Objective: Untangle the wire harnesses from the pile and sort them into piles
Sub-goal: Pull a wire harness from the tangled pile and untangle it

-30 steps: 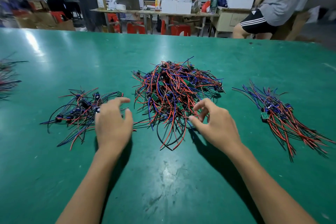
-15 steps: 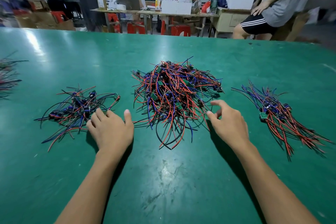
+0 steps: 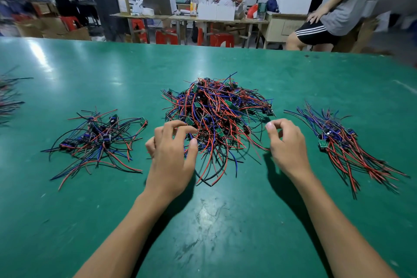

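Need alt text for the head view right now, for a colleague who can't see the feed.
Both hands reach into the near edge of a big tangled middle pile of red, blue and black wire harnesses on a green table: left hand, right hand, fingers curled. Smaller piles lie at left and right.

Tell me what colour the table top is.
Green, the table top, seen in the head view.
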The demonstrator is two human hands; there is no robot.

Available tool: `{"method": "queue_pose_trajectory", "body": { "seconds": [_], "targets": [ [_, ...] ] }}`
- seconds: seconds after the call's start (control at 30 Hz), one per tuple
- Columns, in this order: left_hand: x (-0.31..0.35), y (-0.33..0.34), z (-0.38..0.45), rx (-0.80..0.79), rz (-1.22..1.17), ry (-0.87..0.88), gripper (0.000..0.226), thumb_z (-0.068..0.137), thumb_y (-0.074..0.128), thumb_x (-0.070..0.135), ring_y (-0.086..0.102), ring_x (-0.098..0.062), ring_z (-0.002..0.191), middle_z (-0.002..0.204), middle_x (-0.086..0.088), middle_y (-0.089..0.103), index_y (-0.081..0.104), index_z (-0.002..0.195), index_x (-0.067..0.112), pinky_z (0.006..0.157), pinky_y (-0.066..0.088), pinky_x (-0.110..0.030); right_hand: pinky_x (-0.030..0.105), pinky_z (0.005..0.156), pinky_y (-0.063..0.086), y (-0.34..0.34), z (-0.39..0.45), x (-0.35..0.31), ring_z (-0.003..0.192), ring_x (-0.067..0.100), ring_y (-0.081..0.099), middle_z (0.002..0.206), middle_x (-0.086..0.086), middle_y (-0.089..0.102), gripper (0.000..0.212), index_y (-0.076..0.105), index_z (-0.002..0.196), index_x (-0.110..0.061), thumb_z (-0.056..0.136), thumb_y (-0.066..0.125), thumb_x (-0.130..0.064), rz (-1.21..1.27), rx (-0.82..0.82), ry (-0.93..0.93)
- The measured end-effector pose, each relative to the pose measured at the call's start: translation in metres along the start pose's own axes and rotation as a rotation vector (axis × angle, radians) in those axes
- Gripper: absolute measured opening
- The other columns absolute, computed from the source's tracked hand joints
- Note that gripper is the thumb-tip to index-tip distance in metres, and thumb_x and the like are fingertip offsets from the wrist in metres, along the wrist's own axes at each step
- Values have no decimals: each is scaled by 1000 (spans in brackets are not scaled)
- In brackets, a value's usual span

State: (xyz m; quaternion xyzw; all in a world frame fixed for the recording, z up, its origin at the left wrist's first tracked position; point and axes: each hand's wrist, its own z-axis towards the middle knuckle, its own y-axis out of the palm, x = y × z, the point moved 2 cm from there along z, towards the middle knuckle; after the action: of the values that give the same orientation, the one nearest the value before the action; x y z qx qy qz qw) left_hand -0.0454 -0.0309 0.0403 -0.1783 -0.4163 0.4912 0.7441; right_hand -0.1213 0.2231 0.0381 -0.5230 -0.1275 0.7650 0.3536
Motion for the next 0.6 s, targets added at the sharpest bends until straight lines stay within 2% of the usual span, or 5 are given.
{"method": "queue_pose_trajectory", "body": {
  "seconds": [0.13,0.2,0.33,0.43,0.6],
  "targets": [
    [3,2,-2,-35,-22,30,20,97,51,31,44,-14,117,122,9,52,64,112,32,82,17,-30,43,104,36,7,-3,10,123,25,49,127,0,61,28,62,127,-24,103,52,-32,-258,-213,-4],
    [3,4,-3,-45,-33,37,19,97,53,29,44,-13,117,121,9,52,64,112,32,82,17,-30,39,102,32,12,-8,13,126,24,44,131,-1,57,32,64,128,-28,101,56,-41,-381,-312,-27],
    [4,5,-3,-56,-47,41,20,95,50,31,44,-11,115,119,12,52,64,110,34,80,16,-29,36,88,41,10,-9,9,106,24,59,111,-3,68,15,73,104,-28,96,66,-38,-271,-208,-47],
    [3,5,-2,-51,-51,44,20,95,51,31,44,-11,114,119,12,53,65,109,34,79,15,-29,33,77,50,3,-7,8,86,21,65,97,-6,74,9,74,100,-30,94,70,-35,-153,-185,40],
    [4,4,-3,-43,-65,35,19,95,51,31,44,-11,114,118,12,53,65,108,34,79,15,-29,30,69,42,1,-9,5,87,21,63,83,-11,66,23,70,85,-35,86,71,-57,-356,-309,161]
  ]
}}
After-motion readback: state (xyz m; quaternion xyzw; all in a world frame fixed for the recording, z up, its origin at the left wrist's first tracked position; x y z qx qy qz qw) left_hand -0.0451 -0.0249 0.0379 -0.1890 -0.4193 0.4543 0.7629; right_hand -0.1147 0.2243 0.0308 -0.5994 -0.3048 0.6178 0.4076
